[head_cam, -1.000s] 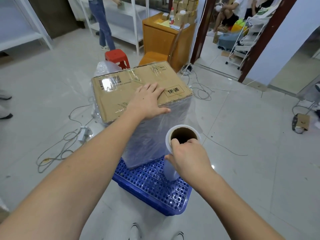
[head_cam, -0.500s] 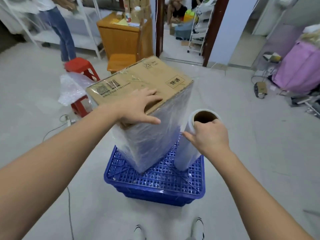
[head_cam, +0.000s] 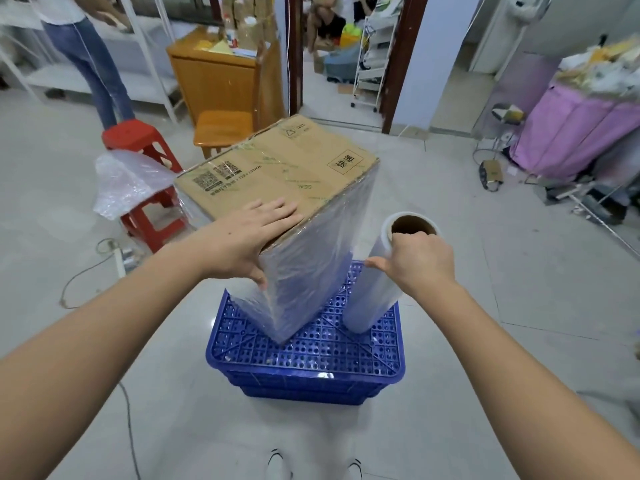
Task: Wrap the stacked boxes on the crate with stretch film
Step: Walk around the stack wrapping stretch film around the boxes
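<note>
I see the stacked boxes on the blue crate already covered with film on their sides, my left hand flat on top with fingers straight, my right hand gripping the film roll, so some turns seem left.

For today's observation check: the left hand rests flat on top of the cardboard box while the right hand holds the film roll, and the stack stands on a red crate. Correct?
Not quite. The head view shows the crate is blue; the rest stands.

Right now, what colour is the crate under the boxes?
Blue, with a perforated grid top; the crate shows best in the head view.
</note>
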Available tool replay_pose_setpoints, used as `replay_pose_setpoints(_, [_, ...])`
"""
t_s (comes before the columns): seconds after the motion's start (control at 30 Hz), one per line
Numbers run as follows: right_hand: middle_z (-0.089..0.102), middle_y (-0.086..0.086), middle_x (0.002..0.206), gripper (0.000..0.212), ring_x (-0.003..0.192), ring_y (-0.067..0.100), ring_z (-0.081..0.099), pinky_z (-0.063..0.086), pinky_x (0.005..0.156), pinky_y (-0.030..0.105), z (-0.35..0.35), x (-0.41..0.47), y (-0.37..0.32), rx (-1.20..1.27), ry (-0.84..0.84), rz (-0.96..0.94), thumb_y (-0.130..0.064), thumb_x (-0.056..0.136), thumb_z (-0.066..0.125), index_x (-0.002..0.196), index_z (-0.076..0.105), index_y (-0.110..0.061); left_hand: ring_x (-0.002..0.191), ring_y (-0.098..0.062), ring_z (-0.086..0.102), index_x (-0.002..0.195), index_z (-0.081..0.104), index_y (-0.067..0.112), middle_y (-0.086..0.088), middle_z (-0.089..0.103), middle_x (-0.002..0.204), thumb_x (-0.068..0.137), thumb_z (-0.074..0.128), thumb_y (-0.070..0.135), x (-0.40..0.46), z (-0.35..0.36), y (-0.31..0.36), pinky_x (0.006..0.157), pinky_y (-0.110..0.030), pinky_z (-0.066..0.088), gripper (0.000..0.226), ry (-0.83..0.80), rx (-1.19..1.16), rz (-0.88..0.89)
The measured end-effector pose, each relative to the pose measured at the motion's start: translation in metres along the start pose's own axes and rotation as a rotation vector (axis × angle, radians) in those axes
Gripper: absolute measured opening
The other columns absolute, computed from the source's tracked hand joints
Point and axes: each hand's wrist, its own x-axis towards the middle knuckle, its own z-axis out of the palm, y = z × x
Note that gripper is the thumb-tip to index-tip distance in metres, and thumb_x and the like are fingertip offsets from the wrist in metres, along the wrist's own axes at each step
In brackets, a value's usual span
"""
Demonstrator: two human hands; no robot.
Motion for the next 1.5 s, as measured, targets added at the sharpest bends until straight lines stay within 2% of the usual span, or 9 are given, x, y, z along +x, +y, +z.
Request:
replay_pose_setpoints(0.2, [0.048,-0.003,0.058,0.053,0.061,0.018,0.044,0.02,0.047,0.029,-0.001,-0.011,0.023,0.007,-0.001,-0.228,-0.064,0.083,0.061,0.061,0.04,-0.02,0.16,-0.02,-0.001,0.166,0.008,0.026,0.0,0.005,0.173,0.071,0.075,0.076,0.008,0.006,0.023,0.128,-0.047,0.0,0.127,0.101,0.022,-0.063])
replay_pose_setpoints(0.43, [0.049,-0.003,0.061,0.053,0.071,0.02,0.047,0.029,0.053,0.032,-0.013,-0.021,0.039,0.085,-0.039,-0.396,-0.065,0.076,0.066,0.064,0.045,-0.017,0.16,-0.021,0.011,0.165,0.013,0.031,0.005,0.012,0.172,0.07,0.069,0.083,0.033,-0.004,0.066,0.129,-0.049,0.007,0.122,0.163,0.024,-0.144])
replay_pose_setpoints(0.53, [0.058,-0.003,0.07,0.046,0.1,0.022,0.053,0.046,0.077,0.032,-0.014,-0.03,0.043,0.09,-0.103,-0.517,-0.062,0.075,0.067,0.071,0.052,-0.019,0.159,-0.022,0.011,0.165,0.013,0.031,0.005,0.013,0.173,0.07,0.069,0.082,0.045,-0.008,0.086,0.129,-0.051,0.008,0.122,0.157,0.014,-0.189])
replay_pose_setpoints(0.6, [0.064,-0.001,0.073,0.037,0.109,0.022,0.054,0.037,0.1,0.025,-0.011,-0.035,0.043,0.057,-0.126,-0.602,-0.056,0.077,0.067,0.075,0.056,-0.021,0.159,-0.024,0.012,0.165,0.013,0.03,0.003,0.013,0.173,0.072,0.066,0.083,0.048,-0.004,0.097,0.128,-0.053,0.01,0.12,0.164,0.044,-0.198])
replay_pose_setpoints(0.73, [0.051,-0.002,0.061,0.03,0.071,0.022,0.051,0.022,0.113,0.023,-0.006,-0.039,0.043,-0.001,-0.08,-0.705,-0.042,0.081,0.068,0.074,0.049,-0.02,0.159,-0.026,0.015,0.165,0.017,0.025,0.0,0.017,0.172,0.074,0.065,0.082,0.041,0.011,0.109,0.127,-0.055,0.011,0.117,0.191,0.062,-0.213])
replay_pose_setpoints(0.9, [0.046,-0.006,0.064,0.035,0.077,0.022,0.057,0.029,0.107,0.026,-0.008,-0.049,0.04,-0.077,-0.085,-0.63,-0.047,0.088,0.06,0.086,0.037,-0.02,0.158,-0.028,0.019,0.164,0.021,0.022,-0.001,0.02,0.171,0.074,0.066,0.081,0.039,0.022,0.118,0.126,-0.058,0.015,0.118,0.217,0.088,-0.23])
replay_pose_setpoints(1.07, [0.037,-0.007,0.052,0.059,0.056,0.024,0.048,0.032,0.074,0.032,-0.002,-0.059,0.019,-0.053,0.058,-0.391,-0.077,0.083,0.044,0.084,0.038,-0.018,0.157,-0.027,0.023,0.159,0.031,0.02,-0.002,0.026,0.17,0.064,0.071,0.084,0.042,0.017,0.113,0.123,-0.061,0.021,0.121,0.214,0.105,-0.172])
replay_pose_setpoints(1.3, [0.04,-0.004,0.064,0.028,0.069,0.027,0.043,0.028,0.057,0.034,-0.001,-0.071,-0.01,0.097,-0.016,-0.058,-0.04,0.092,0.052,0.083,0.035,-0.02,0.16,-0.018,-0.006,0.163,0.007,0.022,0.001,-0.001,0.174,0.069,0.062,0.089,0.063,-0.007,0.075,0.13,-0.045,-0.002,0.128,0.061,0.073,0.16])
replay_pose_setpoints(1.5, [0.045,-0.007,0.058,0.064,0.07,0.019,0.046,0.027,0.064,0.03,-0.007,-0.07,-0.034,0.047,-0.014,0.199,-0.086,0.077,0.041,0.063,0.04,-0.023,0.16,-0.024,-0.01,0.163,-0.001,0.034,-0.001,-0.011,0.173,0.079,0.06,0.08,0.06,0.002,0.064,0.129,-0.05,0.0,0.113,0.098,0.111,0.242])
